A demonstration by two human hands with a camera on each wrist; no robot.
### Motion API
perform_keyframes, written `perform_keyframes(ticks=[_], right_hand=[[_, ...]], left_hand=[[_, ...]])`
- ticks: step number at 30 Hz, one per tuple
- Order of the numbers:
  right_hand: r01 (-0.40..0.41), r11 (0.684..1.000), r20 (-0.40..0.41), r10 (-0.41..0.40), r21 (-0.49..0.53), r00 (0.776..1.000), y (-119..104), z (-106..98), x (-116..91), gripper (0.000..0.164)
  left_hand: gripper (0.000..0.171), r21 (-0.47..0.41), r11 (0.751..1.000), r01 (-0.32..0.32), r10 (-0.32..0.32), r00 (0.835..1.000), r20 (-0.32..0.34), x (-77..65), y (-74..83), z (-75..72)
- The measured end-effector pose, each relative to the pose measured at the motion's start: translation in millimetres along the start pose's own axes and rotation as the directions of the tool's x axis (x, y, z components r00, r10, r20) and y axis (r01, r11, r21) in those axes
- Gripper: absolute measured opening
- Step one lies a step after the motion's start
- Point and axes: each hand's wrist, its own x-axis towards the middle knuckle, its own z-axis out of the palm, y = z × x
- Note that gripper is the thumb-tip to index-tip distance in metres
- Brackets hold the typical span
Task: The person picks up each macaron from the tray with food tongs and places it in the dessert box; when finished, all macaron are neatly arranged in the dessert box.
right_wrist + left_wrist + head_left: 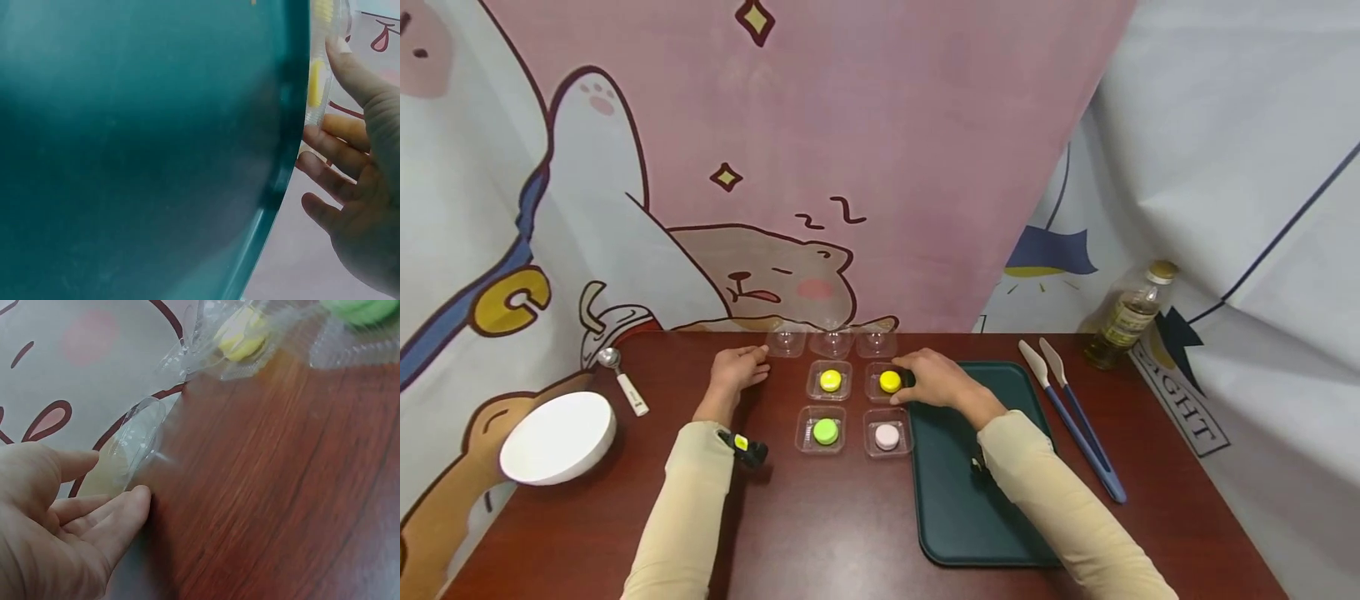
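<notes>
Four clear plastic boxes form two rows on the table, each with one macaron: a yellow macaron (831,381) back left, another yellow macaron (890,382) back right, a green macaron (825,431) front left and a pink macaron (887,437) front right. My right hand (942,382) holds the back right box (317,112) by its edges, between thumb and fingers. Behind the boxes stand clear domed lids (831,342). Beside the leftmost lid (140,434) is my left hand (737,371), thumb and fingers apart with nothing between them. Whether its fingertips touch that lid is unclear.
A dark green tray (955,500) lies under my right forearm. Blue-handled tongs (1082,433) and an oil bottle (1127,321) are further right. At the left are a white bowl (559,437) and a scoop (623,382). A printed cloth (925,167) hangs behind the table.
</notes>
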Motion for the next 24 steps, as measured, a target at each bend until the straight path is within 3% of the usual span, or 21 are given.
perform_keyframes(ticks=[11, 24], right_hand=[[0.002, 1.000, -0.029, -0.002, 0.008, 1.000, 2.4, 3.8, 0.3, 0.077], [-0.044, 0.999, -0.027, 0.044, -0.007, 0.999, -1.3, 1.6, -2.4, 0.076]], left_hand=[[0.048, -0.158, 0.979, 0.125, -0.124, 0.992, 0.013, 7.6, -1.4, 7.2], [0.045, -0.283, 0.946, 0.159, -0.162, 0.987, 0.013, 9.3, -4.6, 9.8]])
